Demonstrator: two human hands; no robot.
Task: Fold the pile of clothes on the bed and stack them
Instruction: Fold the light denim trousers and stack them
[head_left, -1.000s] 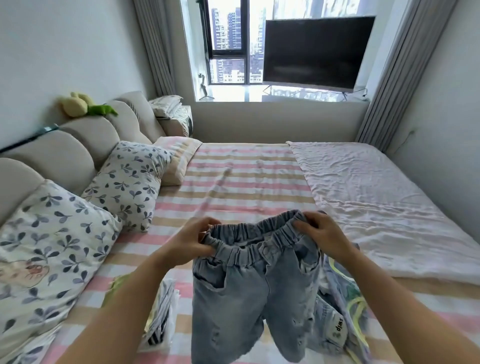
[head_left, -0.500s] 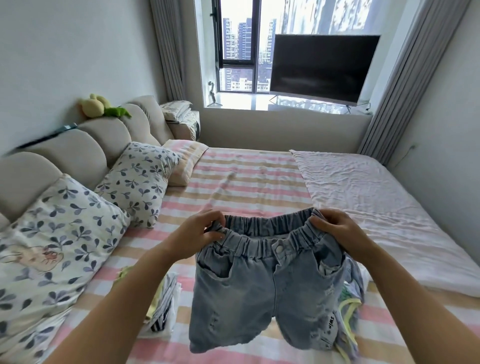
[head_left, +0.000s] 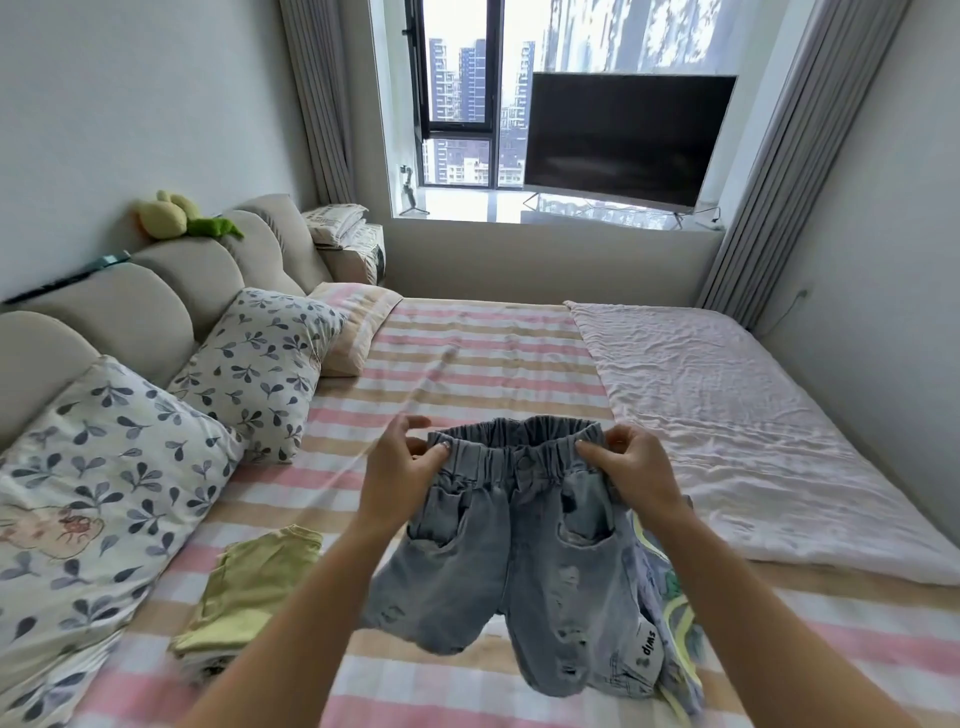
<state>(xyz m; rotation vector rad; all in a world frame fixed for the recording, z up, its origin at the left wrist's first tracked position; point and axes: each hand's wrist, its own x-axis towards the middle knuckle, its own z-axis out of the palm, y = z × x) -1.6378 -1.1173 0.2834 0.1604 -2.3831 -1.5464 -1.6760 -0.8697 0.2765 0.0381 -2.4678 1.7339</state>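
At 8 o'clock, nearest the wearer, a small folded stack (head_left: 244, 597) topped by a yellow-green garment lies on the striped bed (head_left: 467, 358): the share of the job that looks done. At 4 o'clock a loose heap of unfolded clothes (head_left: 675, 618), with lilac and yellow-green edges showing, sits partly hidden behind the piece in hand, so how many remain cannot be told. At centre a pair of pale denim shorts (head_left: 519, 561) is held up in the air, front towards the wearer, legs hanging clear above the sheet. The left hand (head_left: 402, 467) and right hand (head_left: 631, 470) each pinch one end of the elastic waistband, fingers (head_left: 439, 452) curled over its top edge. The shorts are spread flat but not yet folded, which suggests a task somewhere in its middle, with this fold, the stacking and the heap left to do. Beyond, leaf-print pillows (head_left: 249, 369) line the headboard at 9 o'clock, a pink blanket (head_left: 727, 415) covers the bed at 2 o'clock, and a dark television (head_left: 623, 135) stands on the sill at 1 o'clock
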